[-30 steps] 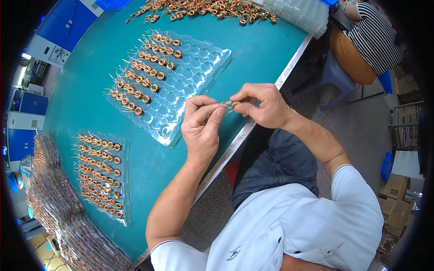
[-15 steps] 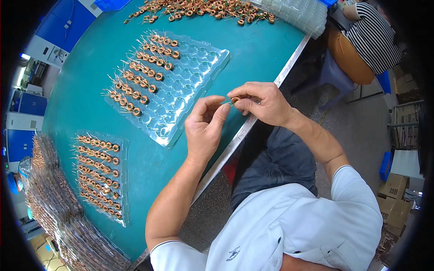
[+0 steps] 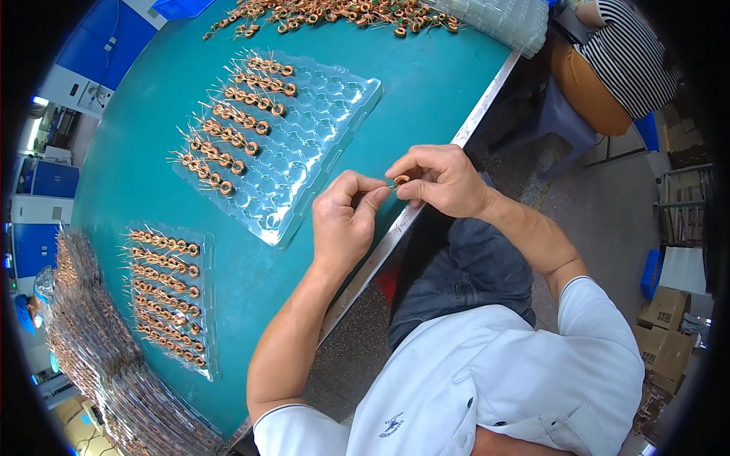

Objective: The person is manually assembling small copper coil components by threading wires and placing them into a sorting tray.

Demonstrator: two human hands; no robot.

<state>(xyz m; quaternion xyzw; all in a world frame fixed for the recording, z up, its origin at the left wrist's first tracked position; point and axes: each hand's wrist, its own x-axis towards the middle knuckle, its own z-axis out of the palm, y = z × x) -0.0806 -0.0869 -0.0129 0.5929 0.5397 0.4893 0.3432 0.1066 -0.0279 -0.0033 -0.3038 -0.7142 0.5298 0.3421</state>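
Between my two hands, near the table's edge, is a copper-wound ring coil [image 3: 401, 180] with wire leads. My right hand [image 3: 445, 181] pinches the coil's ring between thumb and fingers. The fingertips of my left hand [image 3: 346, 209] are closed on the coil's thin leads. Left of my hands lies a clear plastic tray [image 3: 315, 144] with round pockets. Rows of similar coils [image 3: 245, 118] fill its left part, their leads pointing left; the pockets toward the right hold none.
A second clear tray [image 3: 211, 304] full of coils lies at the lower left, beside tall stacks of filled trays [image 3: 114, 357]. Loose coils [image 3: 334, 14] are heaped at the far edge, next to stacked clear trays [image 3: 502, 23]. A person in a striped top [image 3: 627, 64] sits at the upper right.
My left thumb and fingers have closed together on the leads. The coil has shifted slightly down and right, and more of its ring shows. My right hand moved slightly down.
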